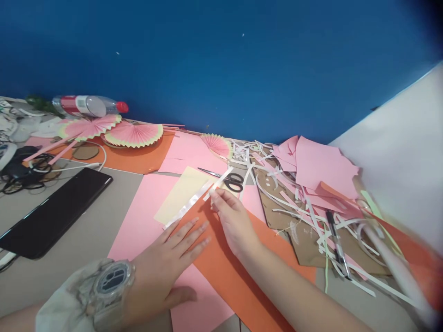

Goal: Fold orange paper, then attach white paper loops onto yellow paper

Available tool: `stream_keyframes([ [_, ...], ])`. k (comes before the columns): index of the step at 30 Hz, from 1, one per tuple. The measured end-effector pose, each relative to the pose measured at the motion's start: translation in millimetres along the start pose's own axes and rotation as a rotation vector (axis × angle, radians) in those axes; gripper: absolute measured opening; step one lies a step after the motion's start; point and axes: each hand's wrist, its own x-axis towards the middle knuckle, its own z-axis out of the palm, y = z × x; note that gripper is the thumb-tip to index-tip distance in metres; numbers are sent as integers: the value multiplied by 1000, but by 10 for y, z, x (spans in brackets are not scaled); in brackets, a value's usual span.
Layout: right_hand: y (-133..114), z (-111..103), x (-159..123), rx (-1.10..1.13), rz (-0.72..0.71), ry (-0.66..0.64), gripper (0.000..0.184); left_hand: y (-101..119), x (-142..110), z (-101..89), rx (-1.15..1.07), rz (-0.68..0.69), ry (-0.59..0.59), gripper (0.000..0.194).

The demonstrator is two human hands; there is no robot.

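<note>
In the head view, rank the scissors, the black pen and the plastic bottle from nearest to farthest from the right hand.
1. Scissors: just beyond the right hand, past its fingertips.
2. Black pen: off to the right, among the paper strips.
3. Plastic bottle: far left, lying by the blue wall.

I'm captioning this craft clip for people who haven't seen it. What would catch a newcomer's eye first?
First the two hands at centre: the left hand lies flat on the orange paper, while the right hand pinches a white strip at the paper's edge. Then the pink paper fans at the back left, and the tangle of paper scraps on the right.
</note>
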Motion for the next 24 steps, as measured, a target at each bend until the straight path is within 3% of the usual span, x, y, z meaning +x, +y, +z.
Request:
stream_keyframes([
  [5,67,68,-41,-146,-8,-57,18,-52,-324,41,142,-74,84,68],
  [8,34,121,-61,-393,-50,-90,16,-126,-446,60,181,-105,116,73],
  [13,-8,281,-119,-713,-106,-107,11,-154,-475,82,146,-110,115,82],
  [18,59,436,-223,-758,-30,-99,14,-130,-476,110,116,-155,133,90],
  [24,209,506,-289,-861,-80,-88,13,-170,-460,119,105,-138,155,84],
])
